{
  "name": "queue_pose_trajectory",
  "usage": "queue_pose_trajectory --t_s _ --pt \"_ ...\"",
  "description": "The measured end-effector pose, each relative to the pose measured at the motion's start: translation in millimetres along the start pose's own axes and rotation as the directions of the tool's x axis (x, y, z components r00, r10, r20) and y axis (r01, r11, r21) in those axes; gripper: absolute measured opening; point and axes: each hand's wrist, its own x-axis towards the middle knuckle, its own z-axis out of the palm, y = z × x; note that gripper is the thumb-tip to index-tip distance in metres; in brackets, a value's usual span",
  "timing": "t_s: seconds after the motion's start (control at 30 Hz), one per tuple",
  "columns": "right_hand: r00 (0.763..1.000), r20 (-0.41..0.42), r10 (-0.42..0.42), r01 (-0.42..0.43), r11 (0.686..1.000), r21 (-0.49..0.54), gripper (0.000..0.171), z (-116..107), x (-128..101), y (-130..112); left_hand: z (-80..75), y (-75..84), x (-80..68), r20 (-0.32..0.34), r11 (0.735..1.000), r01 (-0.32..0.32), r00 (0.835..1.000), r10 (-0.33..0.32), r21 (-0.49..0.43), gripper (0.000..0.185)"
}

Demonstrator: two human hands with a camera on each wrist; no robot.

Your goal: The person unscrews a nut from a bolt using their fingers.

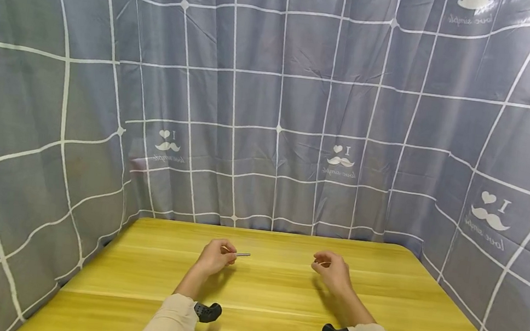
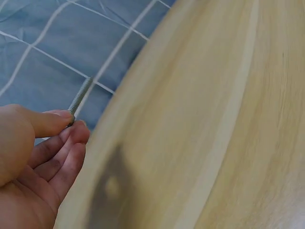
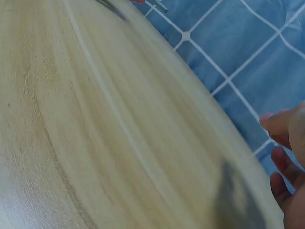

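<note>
A slim grey bolt (image 2: 80, 96) with a threaded shank sticks out from my left hand (image 1: 217, 256). Thumb and fingertips pinch it at one end, and that end is mostly hidden. In the head view the bolt (image 1: 243, 254) points right, toward my other hand, above the table. My right hand (image 1: 333, 272) hovers opposite, thumb and fingers curved toward each other. A small dark spot shows at its fingertips in the head view; I cannot tell whether it holds something. The right wrist view shows this hand (image 3: 293, 138) only partly, at the right edge.
Both hands are over a yellow wood-grain table (image 1: 268, 298). Grey curtains (image 1: 302, 104) with a white grid surround it at the back and sides. Black wrist devices (image 1: 208, 312) sit at both light sleeves (image 1: 168, 322).
</note>
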Motion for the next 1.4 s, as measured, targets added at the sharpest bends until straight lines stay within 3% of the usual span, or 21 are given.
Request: queue_pose_trajectory --t_s 0.3,0.53,0.9,1.4 --pt "0.998 0.002 0.066 -0.066 0.995 -0.07 0.013 6.9 -3.5 30.3 -4.3 -16.3 -0.5 0.06 0.987 0.001 0.998 -0.011 0.162 0.006" --pt "0.998 0.061 0.021 -0.012 0.99 -0.14 0.005 3.2 -3.8 38.3 -6.9 -23.0 0.5 0.078 0.977 -0.033 0.997 0.017 0.212 0.007" --pt "0.994 0.104 0.032 -0.015 0.987 -0.16 0.005 2.6 -0.5 39.1 -14.4 -21.8 1.5 0.126 0.959 -0.088 0.991 0.055 0.268 0.007" --pt "0.992 0.125 0.027 -0.002 0.981 -0.192 0.004 2.1 -5.3 41.0 -15.6 -24.4 -3.3 0.128 0.973 -0.099 0.989 0.073 0.21 0.007"
